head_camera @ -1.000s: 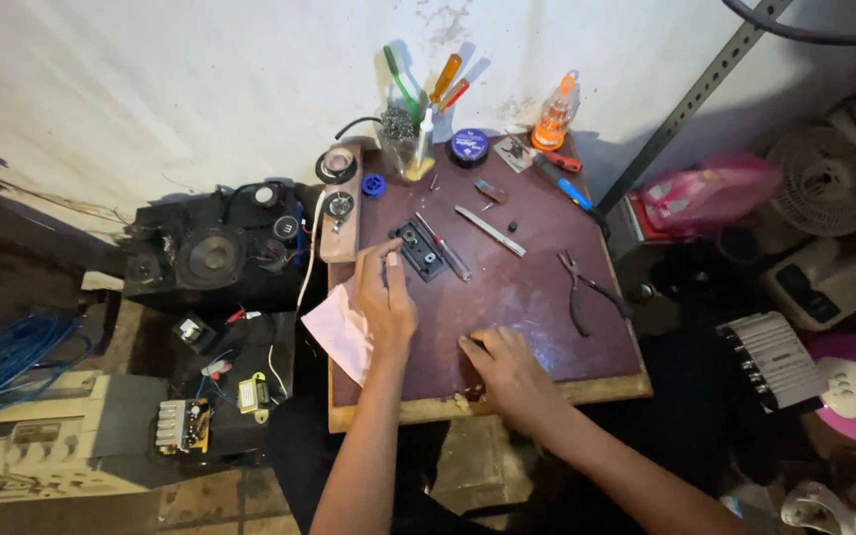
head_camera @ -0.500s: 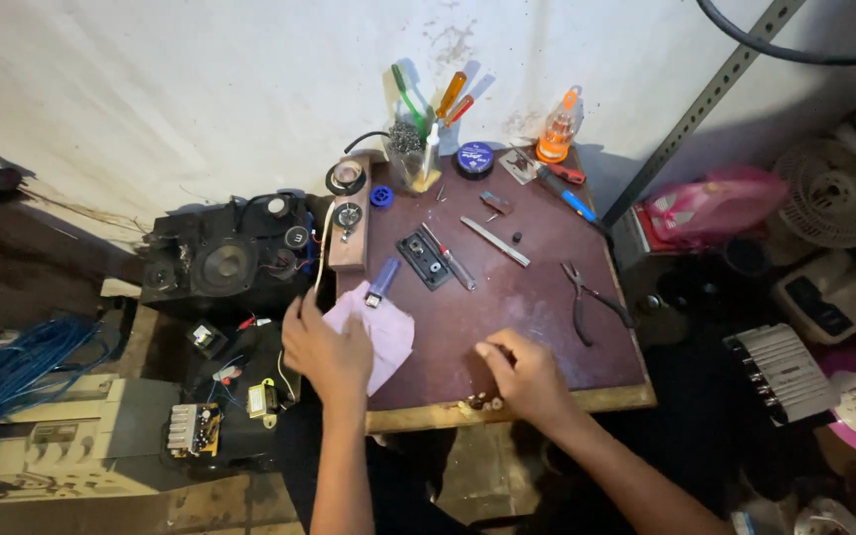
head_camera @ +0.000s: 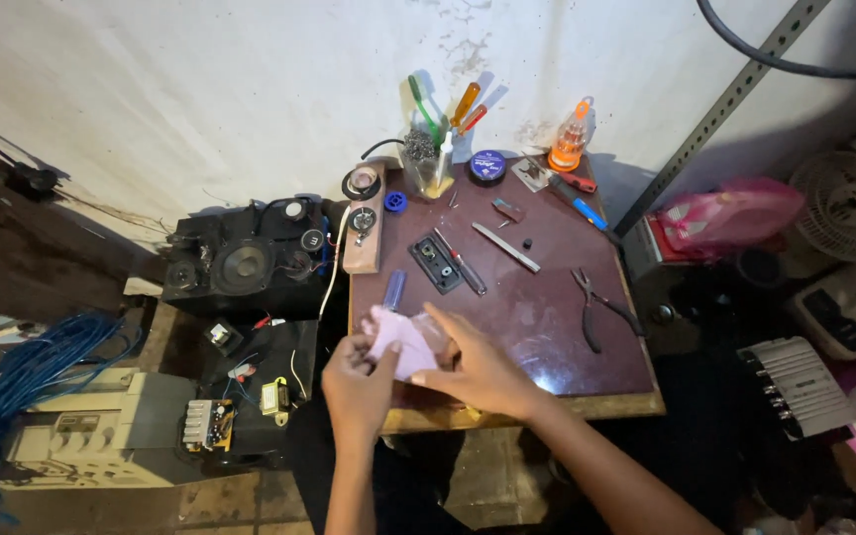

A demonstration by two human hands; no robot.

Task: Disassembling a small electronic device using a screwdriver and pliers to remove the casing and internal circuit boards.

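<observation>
My left hand (head_camera: 359, 388) and my right hand (head_camera: 476, 372) meet at the front left corner of a small dark red table (head_camera: 537, 337). Both hold a pale pink cloth (head_camera: 400, 339) between them. Just beyond the cloth a small blue-purple handle (head_camera: 394, 288) lies on the table. A black rectangular part (head_camera: 435, 264) and a screwdriver (head_camera: 460, 262) lie farther back.
Pliers (head_camera: 598, 307) lie at the right of the table. A cup of tools (head_camera: 426, 163), a blue tin (head_camera: 488, 165) and an orange bottle (head_camera: 569, 141) stand at the back. A black speaker (head_camera: 242, 263) and a blue cable coil (head_camera: 12, 396) sit to the left.
My right hand moved left from the table's front edge to the pink cloth. My left hand carries the cloth, lifted near the table's left corner.
</observation>
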